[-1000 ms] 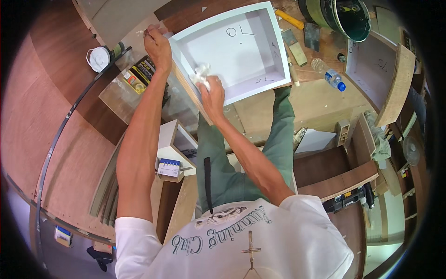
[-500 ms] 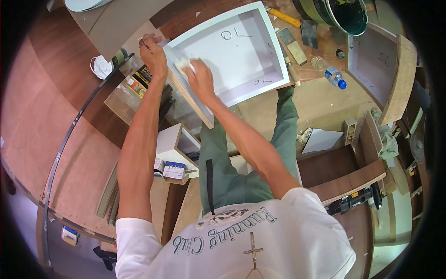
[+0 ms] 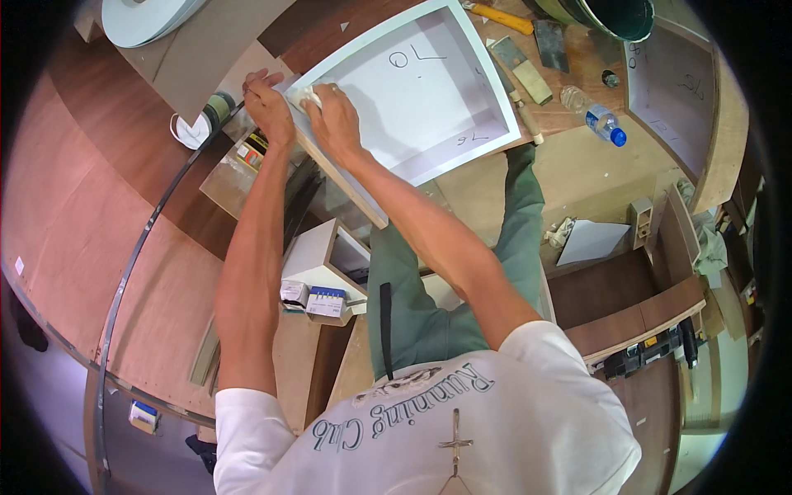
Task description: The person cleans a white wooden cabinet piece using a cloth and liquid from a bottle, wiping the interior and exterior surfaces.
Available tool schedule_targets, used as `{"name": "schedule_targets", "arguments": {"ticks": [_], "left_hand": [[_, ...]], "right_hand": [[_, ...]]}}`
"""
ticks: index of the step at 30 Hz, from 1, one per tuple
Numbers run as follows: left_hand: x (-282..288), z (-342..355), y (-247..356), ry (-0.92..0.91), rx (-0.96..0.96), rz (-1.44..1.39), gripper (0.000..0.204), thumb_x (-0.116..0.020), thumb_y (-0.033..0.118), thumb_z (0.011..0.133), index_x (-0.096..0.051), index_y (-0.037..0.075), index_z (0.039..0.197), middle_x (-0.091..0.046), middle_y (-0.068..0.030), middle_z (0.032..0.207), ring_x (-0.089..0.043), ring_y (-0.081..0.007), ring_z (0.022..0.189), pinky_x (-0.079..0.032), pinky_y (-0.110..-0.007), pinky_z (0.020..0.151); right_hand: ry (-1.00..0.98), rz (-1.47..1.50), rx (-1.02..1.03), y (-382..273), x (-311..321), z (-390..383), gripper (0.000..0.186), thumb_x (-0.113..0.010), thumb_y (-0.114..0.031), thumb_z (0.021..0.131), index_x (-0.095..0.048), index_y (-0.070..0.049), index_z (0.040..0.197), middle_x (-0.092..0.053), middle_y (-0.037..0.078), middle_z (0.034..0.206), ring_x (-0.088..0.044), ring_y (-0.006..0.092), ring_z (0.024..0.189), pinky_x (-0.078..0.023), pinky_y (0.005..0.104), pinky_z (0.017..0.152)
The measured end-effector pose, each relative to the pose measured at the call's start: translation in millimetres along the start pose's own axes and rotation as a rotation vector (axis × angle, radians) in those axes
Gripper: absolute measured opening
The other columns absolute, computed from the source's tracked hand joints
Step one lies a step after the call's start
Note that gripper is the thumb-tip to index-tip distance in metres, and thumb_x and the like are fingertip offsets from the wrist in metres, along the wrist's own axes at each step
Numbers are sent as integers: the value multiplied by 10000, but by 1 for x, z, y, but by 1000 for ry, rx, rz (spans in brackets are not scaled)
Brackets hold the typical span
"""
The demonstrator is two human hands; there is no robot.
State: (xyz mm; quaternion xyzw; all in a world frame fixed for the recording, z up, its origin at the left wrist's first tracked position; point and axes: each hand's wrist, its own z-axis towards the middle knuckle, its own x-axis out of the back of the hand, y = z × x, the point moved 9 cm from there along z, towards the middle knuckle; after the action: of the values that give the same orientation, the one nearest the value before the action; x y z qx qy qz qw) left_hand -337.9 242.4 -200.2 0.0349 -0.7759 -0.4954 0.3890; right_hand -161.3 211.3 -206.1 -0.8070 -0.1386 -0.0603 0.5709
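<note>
A white open-topped box (image 3: 421, 99) with a plywood front (image 3: 342, 186) and pen marks inside sits tilted across my legs and the bench edge. My left hand (image 3: 268, 107) grips its outer upper-left corner, fingers curled. My right hand (image 3: 334, 124) is closed on a crumpled white wipe (image 3: 304, 96), pressed at the top of the box's left wall, just beside my left hand.
The bench holds a hammer (image 3: 503, 18), scrapers (image 3: 551, 45), a bottle (image 3: 598, 120) and a dark bucket (image 3: 619, 16). Another box (image 3: 668, 107) stands right. Below are wooden carcasses (image 3: 602, 305) and a small white box (image 3: 305, 256). A curved strip (image 3: 140, 243) runs along the left.
My right hand has moved up and left along the box's inner wall with the wipe, toward my left hand. My left hand has shifted slightly left with the box corner.
</note>
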Motion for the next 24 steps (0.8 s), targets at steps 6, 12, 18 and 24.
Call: {"name": "schedule_targets", "arguments": {"ticks": [6,12,18,24], "left_hand": [[11,-1,-4,-14,37,73,547,-260,338,1094,-612,-71,1184,-743,-188,1024,-661,-271,1005,-449,-374,976],[-4,-2,7,-10,76,-14,545,-283,363,1087,-610,-60,1193,-734,-197,1046,-661,-283,997,-461,-376,964],[16,-3,-5,37,109,-3,556,-279,384,1094,-607,-53,1198,-723,-180,1022,-649,-262,958,-471,-387,935],[5,-1,-12,22,100,-201,475,-356,345,1085,-615,-46,1162,-704,-188,988,-671,-276,922,-512,-395,865]], "right_hand": [[-56,-70,-23,4,11,-45,185,-648,-107,907,-694,-25,1066,-649,177,1060,-611,403,999,-499,487,860],[-17,-245,203,-31,-24,18,193,-663,-92,866,-739,-83,1043,-662,152,1014,-641,379,970,-543,486,817],[-24,-165,133,-26,-8,-20,152,-646,-110,896,-726,-49,1010,-676,201,997,-651,422,932,-512,506,796],[58,-199,148,-35,-25,14,119,-648,-125,900,-684,-12,898,-657,227,952,-625,462,903,-487,531,770]]}}
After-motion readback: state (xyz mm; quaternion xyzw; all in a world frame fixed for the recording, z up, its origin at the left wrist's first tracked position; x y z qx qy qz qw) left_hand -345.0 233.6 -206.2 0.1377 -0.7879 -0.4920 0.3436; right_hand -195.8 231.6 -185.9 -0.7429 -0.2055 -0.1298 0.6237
